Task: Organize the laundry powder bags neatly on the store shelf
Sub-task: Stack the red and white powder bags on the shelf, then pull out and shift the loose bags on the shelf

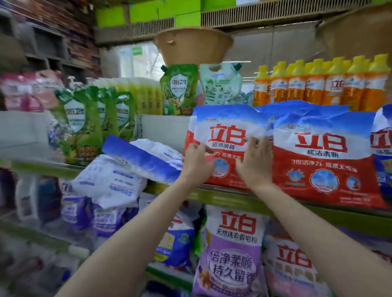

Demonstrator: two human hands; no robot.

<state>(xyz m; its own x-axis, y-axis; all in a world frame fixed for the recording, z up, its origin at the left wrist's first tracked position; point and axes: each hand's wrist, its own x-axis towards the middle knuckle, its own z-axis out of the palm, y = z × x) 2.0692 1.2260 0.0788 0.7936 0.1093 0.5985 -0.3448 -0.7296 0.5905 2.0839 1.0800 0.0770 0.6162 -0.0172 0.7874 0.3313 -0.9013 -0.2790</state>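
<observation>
A red, white and blue laundry powder bag (225,128) stands upright on the green-edged middle shelf (330,216). My left hand (197,162) grips its left edge and my right hand (254,161) presses flat on its front. To its right stands a matching red bag (322,160), touching it, and a blue bag (390,151) at the far right. Left of my hands, a white and blue bag (141,160) lies tipped over on another white bag (108,182).
Green pouches (80,122) and orange bottles with yellow caps (319,85) fill the space behind and above. A purple bag (232,260) and more bags stand on the shelf below. A woven basket (192,46) hangs overhead.
</observation>
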